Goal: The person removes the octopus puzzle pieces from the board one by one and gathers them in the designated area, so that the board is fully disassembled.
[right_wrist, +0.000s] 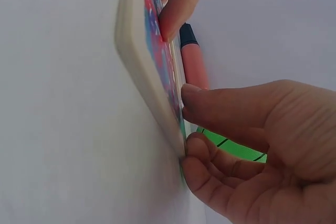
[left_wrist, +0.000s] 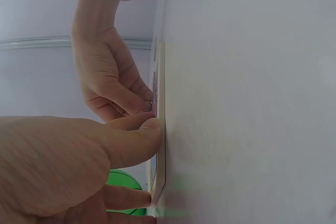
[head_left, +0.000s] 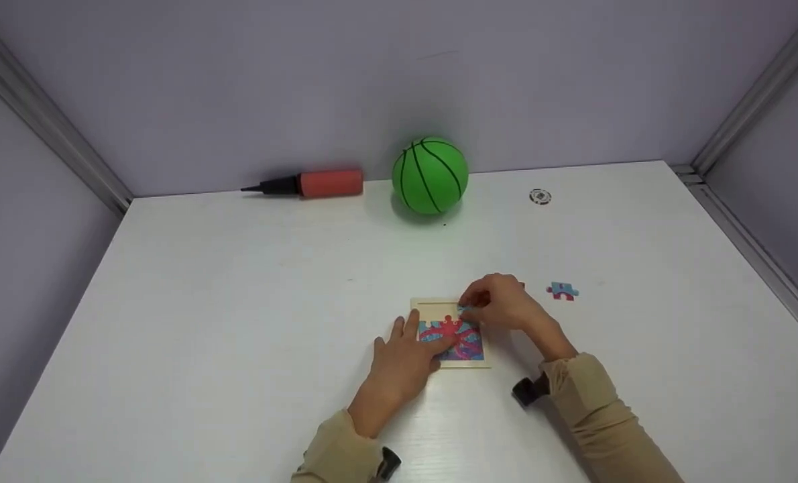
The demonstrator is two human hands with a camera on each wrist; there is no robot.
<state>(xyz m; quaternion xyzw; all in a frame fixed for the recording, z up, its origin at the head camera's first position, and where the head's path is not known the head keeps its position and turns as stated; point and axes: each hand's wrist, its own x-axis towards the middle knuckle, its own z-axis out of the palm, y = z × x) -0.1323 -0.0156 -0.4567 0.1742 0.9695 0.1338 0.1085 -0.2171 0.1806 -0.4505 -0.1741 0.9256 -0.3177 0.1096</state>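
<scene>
1. Wooden puzzle tray (head_left: 420,306) lies at centre-bottom of the head view on the white tabletop (head_left: 238,282); the left hand (head_left: 406,359) rests flat on it, fingers spread, while the right hand (head_left: 499,302) presses curled fingers onto the tray's upper right corner. A loose puzzle piece (head_left: 562,290) lies to the right.
2. Left wrist view: thumb (left_wrist: 131,137) touches the tray's edge (left_wrist: 160,145).
3. Right wrist view: fingertips (right_wrist: 191,95) press the puzzle.

Both forearms, in tan sleeves, reach in from the near edge of the worktop. The left hand (head_left: 404,359) lies palm down with straight, spread fingers, thumb tip pressed flat. The right hand (head_left: 499,303), just beside it toward the right edge, arches with curled fingers, fingertips (right_wrist: 190,97) pressing downward.
</scene>
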